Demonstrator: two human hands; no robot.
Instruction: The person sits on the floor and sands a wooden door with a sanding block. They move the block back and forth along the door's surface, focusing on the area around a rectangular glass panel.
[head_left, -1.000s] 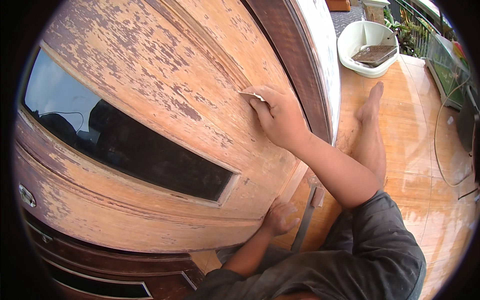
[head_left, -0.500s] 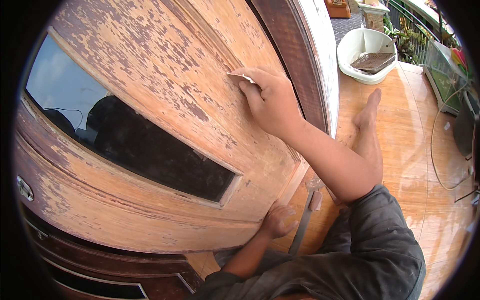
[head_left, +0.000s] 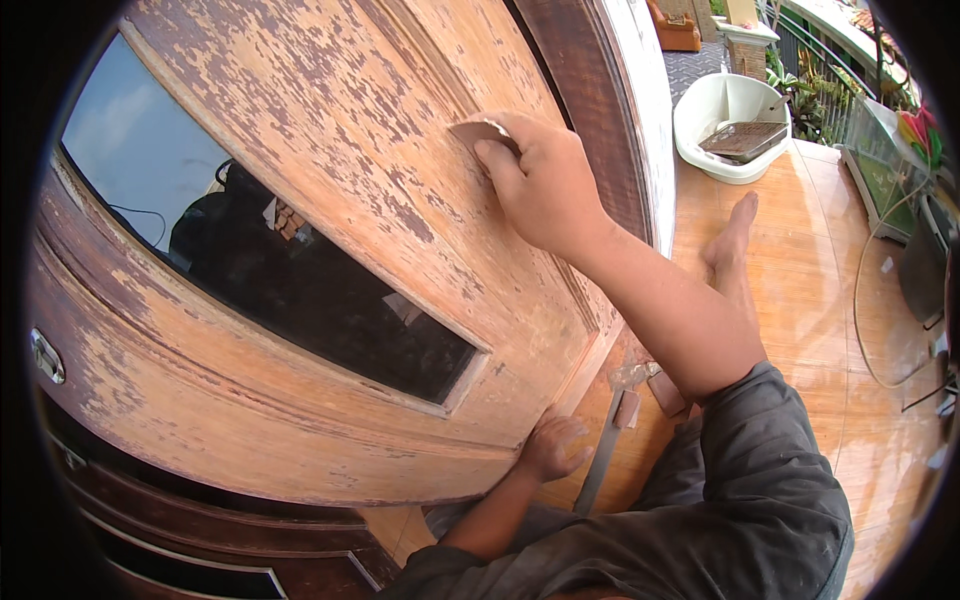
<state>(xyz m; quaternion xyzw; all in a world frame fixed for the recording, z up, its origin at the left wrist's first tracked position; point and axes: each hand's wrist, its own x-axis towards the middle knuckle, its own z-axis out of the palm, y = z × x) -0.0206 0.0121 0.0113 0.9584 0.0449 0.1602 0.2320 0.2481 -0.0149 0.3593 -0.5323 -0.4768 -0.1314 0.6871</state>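
Note:
My right hand (head_left: 548,182) pinches a folded piece of sandpaper (head_left: 474,130) between thumb and fingers, pressing it against a wooden door (head_left: 400,90). Dark finish remains in flaked patches over the bare, paler wood. Down at the door's bottom edge rests my left hand (head_left: 552,450), fingers apart and holding nothing. A long glass pane (head_left: 330,290) is set into the door and mirrors dark shapes and sky. Close to my left hand, a flat grey strip (head_left: 601,455) lies on the floor with a small reddish-brown block (head_left: 627,409) on it.
A white basin (head_left: 688,130) holding a flat brown panel (head_left: 742,140) stands on the tiled floor (head_left: 790,300) beyond my bare foot (head_left: 733,235). A cable (head_left: 858,320) curves along the right. Dark door frame (head_left: 610,120) flanks the door; a metal handle (head_left: 46,356) is at far left.
My right hand, with the sandpaper, has shifted slightly up and left in the picture. The view has tilted a little, and my left hand stays by the door's edge.

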